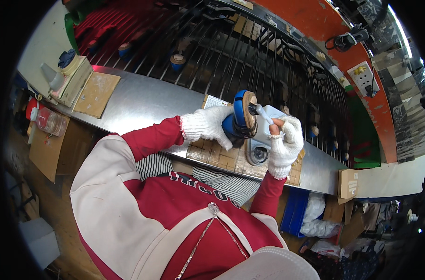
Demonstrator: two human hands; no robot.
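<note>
In my left hand (210, 125), which wears a white knit glove, is a blue shoe (240, 112) with its tan sole turned to the right. The palm and fingers close round its lower left side. My right hand (286, 148) has a white glove with bare thumb and fingertip showing. It pinches the pale handle of a small brush (264, 114), whose dark tip meets or nearly meets the tan sole. Just beyond the hands stands a white plastic container (271, 112). A round cup (258, 155) sits below the shoe on a taped board (212, 154).
A rack of metal rods (217, 70) runs behind the metal counter (133, 100), with several blue-and-tan pieces (177, 61) on it. Left lie a stained cardboard sheet (96, 94) and a clear jar (51, 122). A small carton (348, 183) and power outlet (363, 79) are at right.
</note>
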